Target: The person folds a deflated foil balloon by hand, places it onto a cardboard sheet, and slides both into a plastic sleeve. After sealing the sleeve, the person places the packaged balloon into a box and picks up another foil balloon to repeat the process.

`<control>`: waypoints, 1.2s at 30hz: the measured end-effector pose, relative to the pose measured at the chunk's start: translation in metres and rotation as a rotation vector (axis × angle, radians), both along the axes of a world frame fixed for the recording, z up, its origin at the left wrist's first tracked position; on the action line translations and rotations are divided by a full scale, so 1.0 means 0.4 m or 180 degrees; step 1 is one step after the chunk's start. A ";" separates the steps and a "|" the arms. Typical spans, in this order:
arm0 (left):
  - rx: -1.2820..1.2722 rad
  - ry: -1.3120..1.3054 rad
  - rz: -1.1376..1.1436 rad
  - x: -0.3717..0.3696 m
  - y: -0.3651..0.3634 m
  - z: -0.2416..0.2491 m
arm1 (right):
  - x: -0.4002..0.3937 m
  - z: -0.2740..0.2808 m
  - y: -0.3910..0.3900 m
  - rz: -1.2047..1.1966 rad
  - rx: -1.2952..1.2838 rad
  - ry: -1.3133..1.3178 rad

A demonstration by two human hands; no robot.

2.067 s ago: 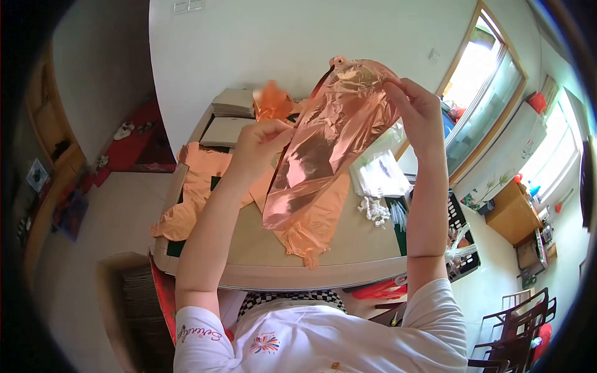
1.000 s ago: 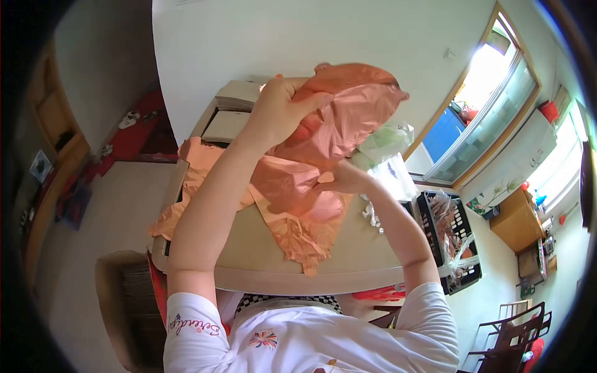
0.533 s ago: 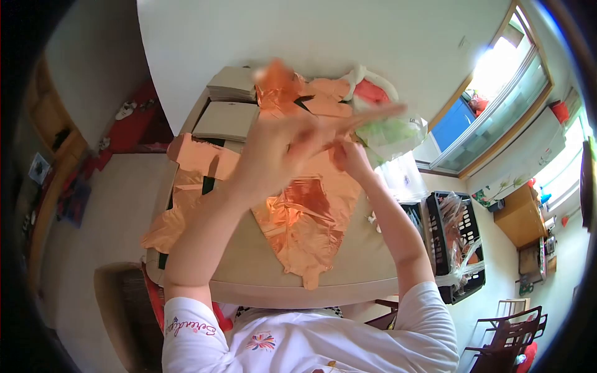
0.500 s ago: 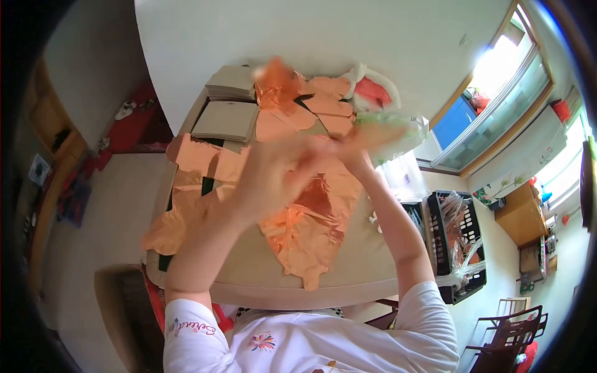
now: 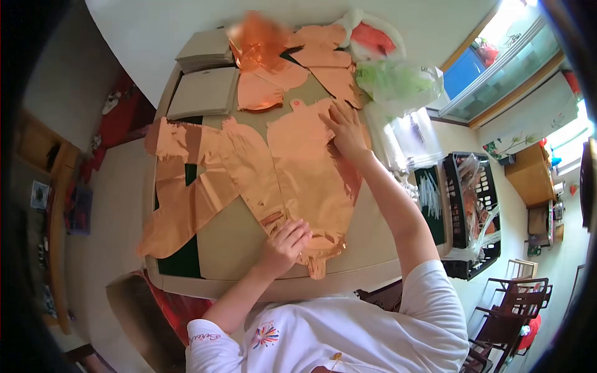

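A flat, uninflated copper-coloured foil balloon (image 5: pixel 311 165) lies in the middle of the table, its narrow tab toward my body. My left hand (image 5: pixel 287 245) rests on its lower left part, fingers stretched and close together. Near the upper right edge, my right hand (image 5: pixel 348 130) presses down on the same foil with its fingers spread. To the left lies another flat foil piece (image 5: pixel 193 205), partly over a dark green strip. More copper foil pieces (image 5: pixel 323 53) are at the far side, beside a crumpled shiny orange one (image 5: pixel 258 46).
Two stacks of grey-beige cards (image 5: pixel 204 92) stand at the far left. Clear plastic bags (image 5: pixel 413 140) and a green-white bag (image 5: pixel 398 84) lie on the right, near a red and white cloth item (image 5: pixel 373 38). A black crate (image 5: pixel 476 205) with plastic wrappings stands beside the table.
My hands, raised and blurred together over the foil before, have come apart and down onto it. The middle balloon now lies wider and flatter. The view has shifted a little.
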State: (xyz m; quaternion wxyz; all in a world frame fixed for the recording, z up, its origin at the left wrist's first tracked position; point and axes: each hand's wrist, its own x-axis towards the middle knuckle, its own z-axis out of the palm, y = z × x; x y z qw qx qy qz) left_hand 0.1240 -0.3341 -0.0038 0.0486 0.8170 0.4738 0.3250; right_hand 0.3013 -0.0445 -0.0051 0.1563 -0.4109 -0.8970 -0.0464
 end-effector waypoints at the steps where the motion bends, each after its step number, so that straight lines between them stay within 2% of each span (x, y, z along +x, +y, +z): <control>1: -0.0021 -0.0024 0.0006 0.001 -0.003 -0.008 | 0.002 -0.006 -0.009 -0.0090 0.0051 0.0018; 6: -0.0059 -0.0054 0.0113 0.004 -0.007 -0.018 | 0.057 -0.003 -0.173 -0.0236 -0.0339 0.0792; 8: -0.0120 -0.0325 0.0141 -0.001 -0.003 -0.008 | 0.090 -0.035 -0.267 -0.0250 -0.0363 0.0913; 11: -0.0070 -0.0734 0.0264 -0.004 0.011 -0.005 | 0.114 -0.034 -0.362 -0.0137 -0.0472 0.0658; 15: 0.0008 -0.1044 0.0302 -0.006 0.017 -0.013 | 0.112 -0.035 -0.373 -0.0143 -0.0395 0.0720; 29: 0.0054 -0.0220 0.0150 -0.006 0.001 -0.011 | 0.102 -0.051 -0.369 -0.0250 -0.0166 0.0875; 36: 0.0029 -0.0102 0.0026 -0.016 0.000 -0.056 | 0.105 -0.056 -0.369 -0.0244 -0.0158 0.0831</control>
